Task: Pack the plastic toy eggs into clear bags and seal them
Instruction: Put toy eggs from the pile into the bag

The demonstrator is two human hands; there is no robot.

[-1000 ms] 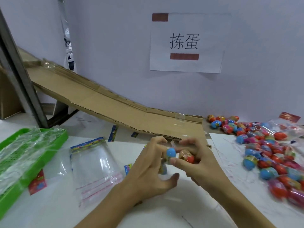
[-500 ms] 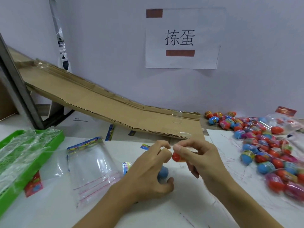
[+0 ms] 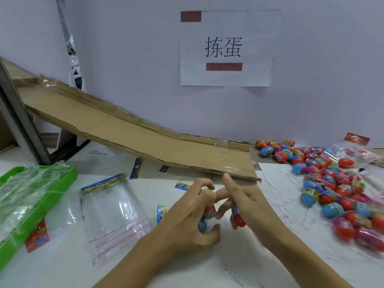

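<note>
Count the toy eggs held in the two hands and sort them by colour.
Red: 2, a red egg in the left hand and a red egg in the right hand
Blue: 1, a blue egg in the left hand
Total: 3

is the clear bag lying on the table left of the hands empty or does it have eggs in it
Empty. The clear bag lies flat on the table, and only the white tabletop shows through its film. The eggs in view are in the hands and in the pile at right.
</note>
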